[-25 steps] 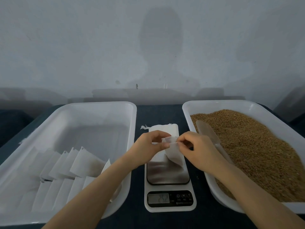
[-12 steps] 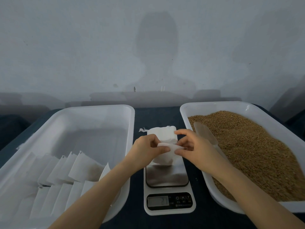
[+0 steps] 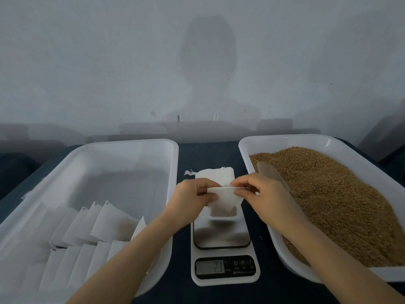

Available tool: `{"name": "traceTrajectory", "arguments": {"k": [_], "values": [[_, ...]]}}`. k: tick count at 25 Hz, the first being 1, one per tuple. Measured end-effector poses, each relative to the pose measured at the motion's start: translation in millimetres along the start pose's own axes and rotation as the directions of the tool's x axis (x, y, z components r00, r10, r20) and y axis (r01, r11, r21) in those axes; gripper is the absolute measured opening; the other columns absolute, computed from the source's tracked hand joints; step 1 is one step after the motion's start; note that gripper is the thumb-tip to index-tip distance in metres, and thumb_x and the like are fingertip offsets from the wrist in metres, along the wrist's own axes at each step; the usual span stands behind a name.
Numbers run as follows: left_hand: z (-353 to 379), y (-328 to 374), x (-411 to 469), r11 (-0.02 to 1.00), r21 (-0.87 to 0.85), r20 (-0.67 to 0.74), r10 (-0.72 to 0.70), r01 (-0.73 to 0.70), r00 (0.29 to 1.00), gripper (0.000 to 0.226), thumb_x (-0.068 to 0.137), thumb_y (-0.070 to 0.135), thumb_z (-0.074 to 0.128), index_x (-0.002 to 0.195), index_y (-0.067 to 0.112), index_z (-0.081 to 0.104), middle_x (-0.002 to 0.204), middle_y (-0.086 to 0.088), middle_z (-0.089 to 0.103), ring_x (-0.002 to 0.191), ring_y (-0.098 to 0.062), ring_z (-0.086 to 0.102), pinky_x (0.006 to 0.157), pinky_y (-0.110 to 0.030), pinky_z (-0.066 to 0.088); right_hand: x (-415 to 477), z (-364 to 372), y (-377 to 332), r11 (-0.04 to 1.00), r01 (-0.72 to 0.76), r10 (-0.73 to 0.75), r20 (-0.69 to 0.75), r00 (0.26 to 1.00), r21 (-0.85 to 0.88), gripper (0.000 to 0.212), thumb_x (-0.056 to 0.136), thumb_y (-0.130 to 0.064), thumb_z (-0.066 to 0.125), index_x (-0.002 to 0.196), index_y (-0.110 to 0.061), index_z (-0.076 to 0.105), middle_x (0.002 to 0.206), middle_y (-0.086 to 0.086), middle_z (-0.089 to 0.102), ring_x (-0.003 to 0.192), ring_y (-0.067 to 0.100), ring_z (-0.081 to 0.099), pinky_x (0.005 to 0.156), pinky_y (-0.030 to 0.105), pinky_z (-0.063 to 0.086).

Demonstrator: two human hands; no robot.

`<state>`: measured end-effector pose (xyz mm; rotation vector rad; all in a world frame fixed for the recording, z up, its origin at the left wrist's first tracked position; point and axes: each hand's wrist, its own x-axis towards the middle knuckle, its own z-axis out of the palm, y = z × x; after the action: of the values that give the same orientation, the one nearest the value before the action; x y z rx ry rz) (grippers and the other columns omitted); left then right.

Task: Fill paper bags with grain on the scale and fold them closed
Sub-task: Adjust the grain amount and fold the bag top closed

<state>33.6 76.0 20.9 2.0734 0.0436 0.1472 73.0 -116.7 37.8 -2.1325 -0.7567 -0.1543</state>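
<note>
Head view: the bag (image 3: 223, 202) hangs over the far end of the scale (image 3: 221, 238), its bottom seemingly touching the platform. The left hand (image 3: 192, 200) and right hand (image 3: 265, 194) each pinch its top edge. Beyond the scale lies a stack (image 3: 213, 173) of flat bags. Grain (image 3: 339, 205) fills the right tray (image 3: 285, 138), with a scoop (image 3: 270, 175) lying in it. The left tray (image 3: 131, 143) holds rows of folded bags (image 3: 109, 222).

Both bare arms reach in from the lower corners and meet at the middle, wrists bent slightly toward each other. The left hand (image 3: 192, 201) has its thumb and fingers curled, pinching the left end of the top edge of the paper bag (image 3: 224, 199). The right hand (image 3: 262, 194) pinches the right end, its remaining fingers apparently curled beneath, though the palm side is hidden.
</note>
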Motion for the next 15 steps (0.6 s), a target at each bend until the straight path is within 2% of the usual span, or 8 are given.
{"name": "traceTrajectory", "arguments": {"k": [3,5,7,11,13,15], "values": [[0.3,0.0,-0.5,1.000,0.015,-0.006,-0.010,0.011,1.000,0.028,0.085,0.005,0.068,0.080,0.032,0.069,0.070,0.019,0.069,0.069,0.001,0.065,0.067,-0.010,0.049,1.2,6.0,6.7,0.994,-0.101,0.108,0.151,0.983,-0.053,0.035,0.084,-0.014,0.069,0.117,-0.026,0.063,0.100,-0.011,0.064,0.091,-0.003,0.058,0.078,0.003,0.043],[0.3,0.3,-1.0,1.000,-0.002,-0.008,-0.015,0.015,1.000,0.028,0.085,0.005,0.068,0.080,0.033,0.069,0.071,0.019,0.069,0.071,0.002,0.065,0.069,-0.011,0.050,2.3,7.7,9.6,0.993,-0.097,0.104,0.105,0.989,-0.068,0.030,0.086,-0.012,0.067,0.113,-0.023,0.066,0.098,-0.008,0.066,0.090,0.001,0.060,0.083,0.011,0.047],[-0.2,0.4,-1.5,1.000,-0.011,-0.005,-0.010,0.010,1.000,0.025,0.086,0.006,0.067,0.086,0.030,0.070,0.073,0.018,0.069,0.073,-0.001,0.067,0.074,-0.014,0.053,2.5,7.6,9.0,0.997,-0.055,0.058,0.052,0.997,-0.063,0.025,0.087,-0.013,0.065,0.110,-0.023,0.067,0.096,-0.011,0.065,0.085,-0.005,0.058,0.080,0.007,0.045],[0.0,-0.2,-0.6,1.000,0.014,-0.033,-0.004,0.005,0.999,0.016,0.087,0.010,0.067,0.096,0.023,0.071,0.083,0.008,0.072,0.080,-0.009,0.068,0.082,-0.025,0.055,1.1,7.6,7.3,0.998,-0.005,0.010,0.080,0.997,-0.058,0.028,0.091,-0.015,0.060,0.114,-0.030,0.061,0.090,-0.018,0.059,0.078,-0.010,0.056,0.067,0.003,0.041],[0.2,-1.4,-1.0,0.998,0.058,-0.037,-0.001,0.004,0.999,0.015,0.088,0.013,0.067,0.100,0.021,0.072,0.086,0.008,0.072,0.082,-0.007,0.067,0.082,-0.021,0.054,0.9,8.1,8.4,0.998,-0.015,0.021,0.097,0.995,-0.061,0.031,0.092,-0.015,0.059,0.118,-0.032,0.057,0.086,-0.021,0.054,0.076,-0.015,0.054,0.067,0.001,0.040],[0.1,-3.1,-1.7,0.989,0.145,-0.015,0.011,-0.008,1.000,0.018,0.088,0.017,0.066,0.103,0.024,0.072,0.087,0.011,0.071,0.081,-0.003,0.066,0.074,-0.010,0.050,1.6,9.6,11.1,0.998,-0.027,0.035,0.116,0.993,-0.065,0.032,0.092,-0.014,0.058,0.119,-0.031,0.056,0.088,-0.019,0.055,0.080,-0.011,0.054,0.071,0.001,0.040]]}}
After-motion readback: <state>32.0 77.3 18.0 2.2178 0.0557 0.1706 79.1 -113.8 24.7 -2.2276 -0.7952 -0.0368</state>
